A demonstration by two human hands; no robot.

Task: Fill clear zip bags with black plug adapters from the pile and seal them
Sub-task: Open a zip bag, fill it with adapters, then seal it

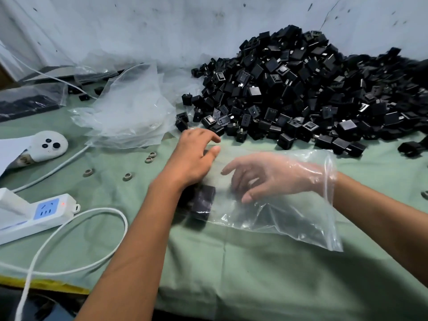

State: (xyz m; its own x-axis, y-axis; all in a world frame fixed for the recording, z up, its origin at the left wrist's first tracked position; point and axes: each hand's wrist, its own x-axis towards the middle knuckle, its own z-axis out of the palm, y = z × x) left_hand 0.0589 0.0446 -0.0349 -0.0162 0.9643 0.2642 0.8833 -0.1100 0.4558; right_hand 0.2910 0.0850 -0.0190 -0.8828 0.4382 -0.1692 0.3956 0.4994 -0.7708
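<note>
A clear zip bag [301, 228] lies on the green cloth in front of me, its mouth to the right. My right hand [271, 177] is inside it up to the wrist, fingers spread and loosely bent, with nothing in them. Several black plug adapters [202, 202] lie in the bag's near and left part, blurred through the plastic. My left hand [194, 156] rests on the bag's far left end, fingers relaxed. The big pile of black adapters [301, 93] rises at the back right against the wall.
A heap of empty clear bags [129, 112] lies at the back left. A white power strip [46, 212] with a looping white cable [76, 232], a white round device [46, 147] and small grey rings [127, 176] occupy the left. The table's front edge runs along the bottom.
</note>
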